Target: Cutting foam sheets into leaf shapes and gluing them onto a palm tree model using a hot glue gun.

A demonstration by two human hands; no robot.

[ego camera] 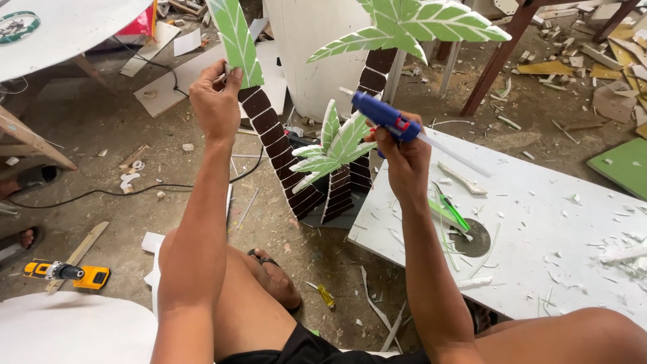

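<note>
Blue glue gun (381, 116) in right hand (403, 156), three palm cutouts (335, 158)

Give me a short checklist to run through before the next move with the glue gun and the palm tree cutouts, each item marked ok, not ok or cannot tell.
1. Left hand grips the tall palm tree where leaf meets trunk: ok.
2. Right hand holds the blue glue gun firmly: ok.
3. Glue stick loaded at the back of the gun: ok.
4. Nozzle aimed at a joint: cannot tell, the tip points between the trees.
5. Glue hot and flowing: cannot tell.
6. Small palm tree standing upright on the dark base: ok.
</note>
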